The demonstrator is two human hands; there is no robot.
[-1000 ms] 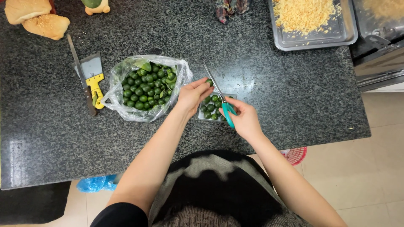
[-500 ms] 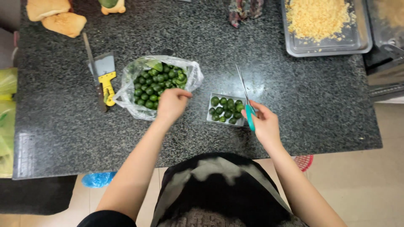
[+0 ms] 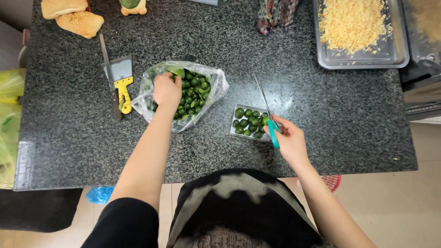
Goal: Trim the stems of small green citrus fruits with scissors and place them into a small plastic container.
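Note:
My left hand (image 3: 167,89) reaches into a clear plastic bag (image 3: 216,82) full of small round green fruits (image 3: 193,92) on the dark granite counter (image 3: 275,59); whether its fingers hold a fruit is hidden. My right hand (image 3: 290,140) grips teal-handled scissors (image 3: 268,115), their blades pointing away over a small square tray (image 3: 237,110) that holds several of the same green fruits (image 3: 248,123).
A yellow-handled scraper (image 3: 121,80) and a long knife (image 3: 109,73) lie left of the bag. Bread pieces (image 3: 78,20) sit at the far left corner. A metal tray of yellow shreds (image 3: 356,27) stands at the far right. The counter's front edge is close to my body.
My left hand has moved from the small tray leftward into the plastic bag. My right hand still holds the scissors beside the tray.

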